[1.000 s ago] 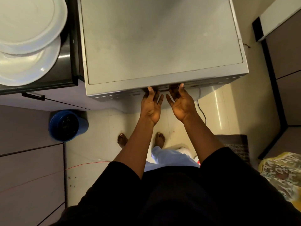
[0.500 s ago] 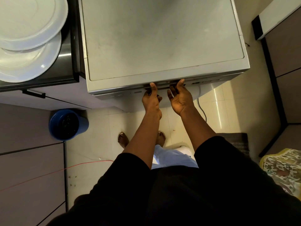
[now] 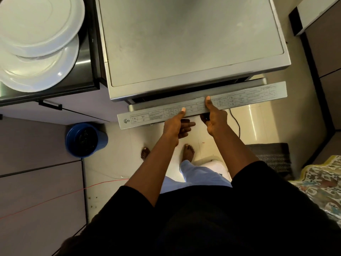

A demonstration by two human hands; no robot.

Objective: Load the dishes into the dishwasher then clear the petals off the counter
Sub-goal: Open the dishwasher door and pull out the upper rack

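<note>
Kitch: silver dishwasher (image 3: pixel 184 43) door ajar.

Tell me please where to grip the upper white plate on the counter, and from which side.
Probably the right rim of the upper plate: it rests on the lower plate and juts past it there, so fingers could slip under. Come from the dishwasher side, after the left hand frees the door.
</note>
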